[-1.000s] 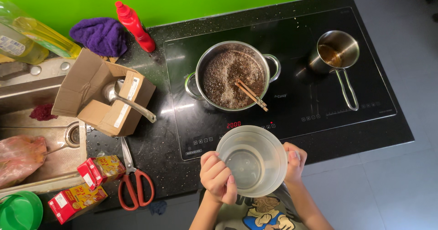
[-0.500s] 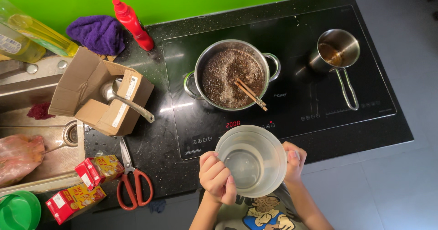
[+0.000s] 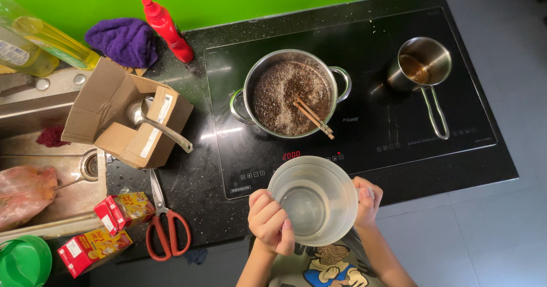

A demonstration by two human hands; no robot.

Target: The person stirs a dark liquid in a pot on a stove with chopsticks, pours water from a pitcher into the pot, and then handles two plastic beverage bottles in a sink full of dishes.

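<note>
Clear plastic bowl [image 3: 313, 200] is sitting between my hands at the near edge of the desk [image 3: 188, 179], unchanged from a second ago. Head view: my left hand [image 3: 272, 221] and right hand [image 3: 367, 200] are both gripping its rim. Beyond it, the pot [image 3: 290, 92] with chopsticks [image 3: 312, 118] is resting undisturbed on the cooktop [image 3: 364, 127].

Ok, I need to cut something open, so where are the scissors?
In the head view, the red-handled scissors lie on the black counter at lower left, beside the small red-and-yellow cartons and below the open cardboard box.
</note>
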